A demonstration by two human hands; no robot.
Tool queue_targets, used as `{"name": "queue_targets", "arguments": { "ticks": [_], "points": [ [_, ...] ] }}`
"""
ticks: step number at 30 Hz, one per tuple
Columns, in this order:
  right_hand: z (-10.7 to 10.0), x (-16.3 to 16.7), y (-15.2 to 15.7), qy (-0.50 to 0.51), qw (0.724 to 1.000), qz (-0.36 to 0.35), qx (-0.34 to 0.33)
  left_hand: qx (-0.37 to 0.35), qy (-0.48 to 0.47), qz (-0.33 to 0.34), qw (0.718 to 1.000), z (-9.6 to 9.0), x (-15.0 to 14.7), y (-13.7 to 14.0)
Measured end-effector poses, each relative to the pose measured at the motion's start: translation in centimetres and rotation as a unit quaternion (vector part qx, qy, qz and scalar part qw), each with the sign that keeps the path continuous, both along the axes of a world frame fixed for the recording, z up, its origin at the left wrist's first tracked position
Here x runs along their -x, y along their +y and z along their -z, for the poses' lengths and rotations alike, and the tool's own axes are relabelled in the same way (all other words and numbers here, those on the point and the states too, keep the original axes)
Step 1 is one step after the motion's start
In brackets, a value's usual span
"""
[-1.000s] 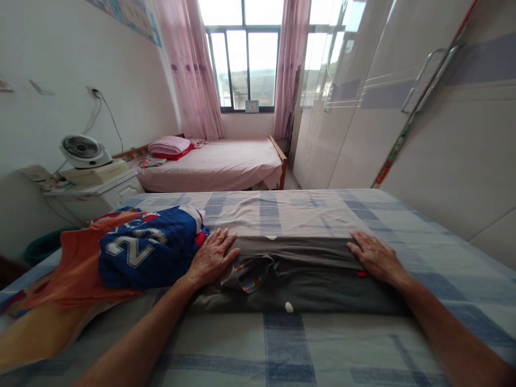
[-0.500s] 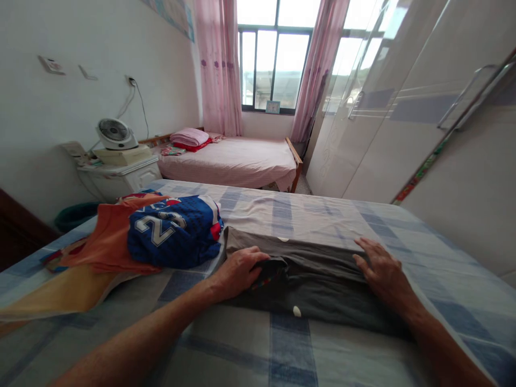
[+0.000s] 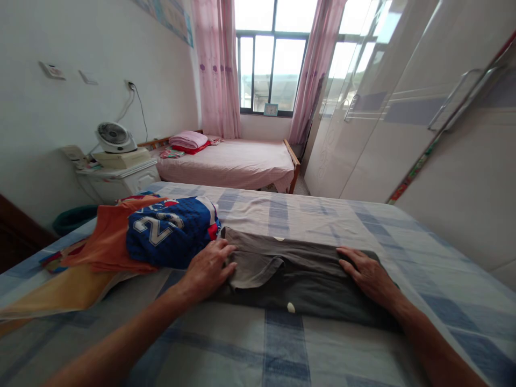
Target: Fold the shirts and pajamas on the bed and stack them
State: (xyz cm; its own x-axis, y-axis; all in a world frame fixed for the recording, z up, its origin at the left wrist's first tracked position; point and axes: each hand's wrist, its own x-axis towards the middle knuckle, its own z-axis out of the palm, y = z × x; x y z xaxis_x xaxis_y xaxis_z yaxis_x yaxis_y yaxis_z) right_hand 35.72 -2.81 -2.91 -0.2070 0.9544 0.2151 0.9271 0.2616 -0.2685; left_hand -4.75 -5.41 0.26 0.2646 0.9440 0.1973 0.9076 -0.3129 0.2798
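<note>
A dark grey T-shirt [image 3: 306, 277], folded into a long strip with a few pale spots, lies across the bed in front of me. A hemmed flap like a sleeve rests on its left part. My left hand [image 3: 210, 267] touches the left end of the shirt, fingers apart and slightly bent. On the right part lies my right hand [image 3: 367, 275], palm down, its fingers stretched over the cloth. Just left of the shirt is a bunched blue jersey [image 3: 171, 231] with the number 23.
An orange garment [image 3: 108, 236] and a yellow one [image 3: 68, 293] lie beside the jersey on the checked bed sheet [image 3: 282, 355]. Beyond stand a pink-covered bed [image 3: 237, 161], a small fan [image 3: 116, 137] on a white cabinet [image 3: 133, 180], and a glossy wardrobe [image 3: 363, 145] along the right.
My left hand has moved left and let go of the flap, which now lies flatter. My right hand has shifted left and settled flat on the T-shirt.
</note>
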Motion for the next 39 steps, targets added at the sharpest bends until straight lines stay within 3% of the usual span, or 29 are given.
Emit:
{"name": "queue_targets", "arguments": {
  "ticks": [4, 8, 12, 16, 19, 22, 28, 31, 33, 37, 39],
  "points": [
    [0.1, -0.8, 0.2, 0.013, 1.0, 0.018, -0.009, 0.028, 0.017, -0.082, 0.996, -0.1, 0.9, -1.4],
    [0.5, -1.1, 0.4, 0.009, 1.0, 0.009, -0.018, 0.125, -0.107, -0.099, 0.981, -1.0, 1.3, -1.0],
    [0.5, -1.1, 0.5, 0.005, 1.0, 0.0, -0.018, 0.266, -0.287, -0.12, 0.912, -1.8, 1.9, -0.6],
    [0.5, -1.1, 0.5, 0.0, 1.0, -0.001, -0.019, 0.327, -0.372, -0.134, 0.858, -1.8, 2.5, -0.6],
    [0.6, -1.1, 0.5, -0.001, 1.0, 0.001, -0.017, 0.362, -0.409, -0.095, 0.832, -1.2, 2.5, -0.4],
    [0.6, -1.1, 0.5, 0.002, 1.0, -0.002, -0.017, 0.353, -0.399, -0.076, 0.843, -0.5, 2.2, -0.2],
    [0.5, -1.0, 0.4, 0.015, 1.0, -0.007, -0.026, 0.248, -0.335, -0.051, 0.907, 0.3, 0.9, -0.1],
    [0.5, -0.9, 0.4, 0.024, 0.999, -0.008, -0.034, 0.211, -0.364, -0.06, 0.905, -0.2, 0.3, -0.3],
    [0.4, -0.9, 0.4, 0.026, 0.999, -0.007, -0.034, 0.236, -0.419, -0.068, 0.874, -0.6, -0.1, -0.6],
    [0.4, -0.9, 0.4, 0.039, 0.999, -0.01, -0.033, 0.323, -0.563, -0.05, 0.759, -0.8, -0.5, -0.9],
    [0.2, -0.9, 0.4, 0.056, 0.998, -0.005, -0.034, 0.335, -0.597, -0.053, 0.727, -0.9, -0.7, -0.9]
  ]
}}
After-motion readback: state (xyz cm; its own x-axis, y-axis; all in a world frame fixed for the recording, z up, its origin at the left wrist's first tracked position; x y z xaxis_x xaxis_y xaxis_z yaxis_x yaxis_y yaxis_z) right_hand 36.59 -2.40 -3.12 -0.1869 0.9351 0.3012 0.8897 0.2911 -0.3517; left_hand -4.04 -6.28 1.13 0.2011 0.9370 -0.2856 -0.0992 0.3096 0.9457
